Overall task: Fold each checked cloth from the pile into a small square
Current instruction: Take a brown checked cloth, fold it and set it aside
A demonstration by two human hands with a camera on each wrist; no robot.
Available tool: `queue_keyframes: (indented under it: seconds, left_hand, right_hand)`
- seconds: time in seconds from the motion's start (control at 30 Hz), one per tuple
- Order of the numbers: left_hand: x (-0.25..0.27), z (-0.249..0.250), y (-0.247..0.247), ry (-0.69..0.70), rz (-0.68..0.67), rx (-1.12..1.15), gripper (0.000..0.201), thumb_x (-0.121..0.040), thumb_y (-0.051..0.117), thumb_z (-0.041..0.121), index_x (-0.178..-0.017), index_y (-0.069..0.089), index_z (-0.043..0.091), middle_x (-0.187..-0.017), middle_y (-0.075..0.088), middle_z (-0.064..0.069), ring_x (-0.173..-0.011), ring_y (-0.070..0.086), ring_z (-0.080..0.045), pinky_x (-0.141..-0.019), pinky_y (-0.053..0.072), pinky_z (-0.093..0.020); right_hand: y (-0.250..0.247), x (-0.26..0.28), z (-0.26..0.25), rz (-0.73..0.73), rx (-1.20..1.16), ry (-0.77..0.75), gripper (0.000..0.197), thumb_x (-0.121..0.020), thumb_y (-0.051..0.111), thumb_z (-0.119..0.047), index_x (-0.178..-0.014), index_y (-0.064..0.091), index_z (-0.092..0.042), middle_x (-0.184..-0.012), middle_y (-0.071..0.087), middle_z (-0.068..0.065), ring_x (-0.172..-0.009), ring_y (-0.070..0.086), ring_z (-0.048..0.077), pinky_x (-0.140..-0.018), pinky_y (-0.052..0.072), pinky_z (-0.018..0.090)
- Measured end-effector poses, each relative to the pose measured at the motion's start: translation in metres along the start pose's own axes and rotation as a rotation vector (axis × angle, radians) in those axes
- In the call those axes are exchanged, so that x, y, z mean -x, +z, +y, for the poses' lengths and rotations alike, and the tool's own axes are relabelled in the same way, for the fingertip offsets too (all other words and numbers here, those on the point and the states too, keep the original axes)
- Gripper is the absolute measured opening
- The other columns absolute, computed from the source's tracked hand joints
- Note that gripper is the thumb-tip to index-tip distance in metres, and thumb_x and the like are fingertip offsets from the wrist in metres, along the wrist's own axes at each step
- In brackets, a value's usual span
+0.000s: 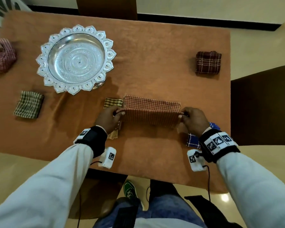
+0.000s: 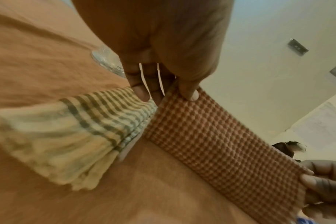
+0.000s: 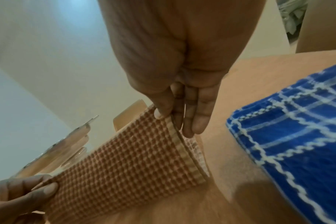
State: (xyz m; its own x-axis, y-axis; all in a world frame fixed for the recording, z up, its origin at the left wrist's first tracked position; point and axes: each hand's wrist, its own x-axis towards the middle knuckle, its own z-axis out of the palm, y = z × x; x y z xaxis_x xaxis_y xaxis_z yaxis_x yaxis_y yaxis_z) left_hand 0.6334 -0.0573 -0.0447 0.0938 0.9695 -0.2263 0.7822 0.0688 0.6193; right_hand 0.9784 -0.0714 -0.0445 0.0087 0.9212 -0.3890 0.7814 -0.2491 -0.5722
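Note:
An orange-and-white checked cloth (image 1: pixel 152 111) is doubled over lengthwise near the table's front middle, its far part flat on the table and its near part lifted. My left hand (image 1: pixel 111 118) pinches its left end (image 2: pixel 182 97). My right hand (image 1: pixel 190 118) pinches its right end (image 3: pixel 164 116). The cloth (image 2: pixel 217 144) is stretched taut between both hands (image 3: pixel 123 171). A yellow-and-green checked cloth (image 1: pixel 113 103) lies rumpled under my left hand (image 2: pixel 71 136). A blue checked cloth (image 1: pixel 193 140) lies under my right wrist (image 3: pixel 290 121).
A silver scalloped tray (image 1: pixel 76 58) stands at the back left of the orange-covered table (image 1: pixel 155 66). Folded squares lie about: olive checked (image 1: pixel 29 104) at left, maroon checked (image 1: pixel 208 62) at back right. A red checked heap (image 1: pixel 2 55) sits at the far left edge.

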Motion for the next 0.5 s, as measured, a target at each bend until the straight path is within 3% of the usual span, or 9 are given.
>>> queue_keyframes:
  seconds: [0.1,0.17,0.27,0.4,0.5]
  left_hand:
    - [-0.043,0.005,0.009,-0.094,-0.013,-0.036,0.019,-0.091,0.066,0.024,-0.1,0.069,0.007,-0.098,0.072,-0.015,-0.09,0.065,-0.03,-0.071,0.04,-0.028]
    - [-0.065,0.008,0.014,-0.163,-0.044,-0.079,0.023,-0.093,0.062,0.024,-0.104,0.067,0.005,-0.103,0.07,-0.019,-0.095,0.064,-0.034,-0.073,0.04,-0.031]
    - [-0.089,0.01,0.023,-0.238,-0.056,-0.137,0.022,-0.094,0.06,0.025,-0.108,0.064,0.009,-0.108,0.068,-0.016,-0.1,0.063,-0.035,-0.075,0.04,-0.029]
    - [-0.101,0.005,0.032,-0.287,-0.083,-0.257,0.023,-0.093,0.06,0.031,-0.108,0.063,0.014,-0.11,0.068,-0.015,-0.1,0.063,-0.035,-0.08,0.043,-0.031]
    - [-0.103,0.006,0.035,-0.31,-0.038,-0.318,0.025,-0.091,0.062,0.035,-0.109,0.061,0.018,-0.114,0.067,-0.013,-0.102,0.063,-0.035,-0.086,0.048,-0.036]
  right_hand:
    - [0.005,-0.033,0.0,-0.014,-0.032,0.119,0.007,-0.086,0.066,-0.013,-0.081,0.07,-0.013,-0.077,0.071,0.009,-0.074,0.068,0.027,-0.074,0.058,0.041]
    - [0.008,-0.05,-0.002,0.009,-0.03,0.154,0.007,-0.086,0.066,-0.013,-0.088,0.072,-0.009,-0.081,0.072,0.012,-0.078,0.068,0.028,-0.078,0.057,0.037]
    - [0.012,-0.066,-0.005,0.013,0.009,0.179,0.011,-0.088,0.066,-0.012,-0.096,0.072,-0.008,-0.09,0.069,0.011,-0.082,0.059,0.023,-0.077,0.046,0.026]
    - [0.018,-0.074,0.0,0.011,0.012,0.248,0.005,-0.088,0.065,-0.013,-0.091,0.069,-0.012,-0.098,0.07,0.014,-0.09,0.062,0.027,-0.084,0.048,0.031]
    - [0.019,-0.074,0.002,0.024,0.032,0.272,0.01,-0.089,0.063,-0.014,-0.098,0.066,-0.01,-0.106,0.068,0.016,-0.099,0.062,0.032,-0.086,0.049,0.035]
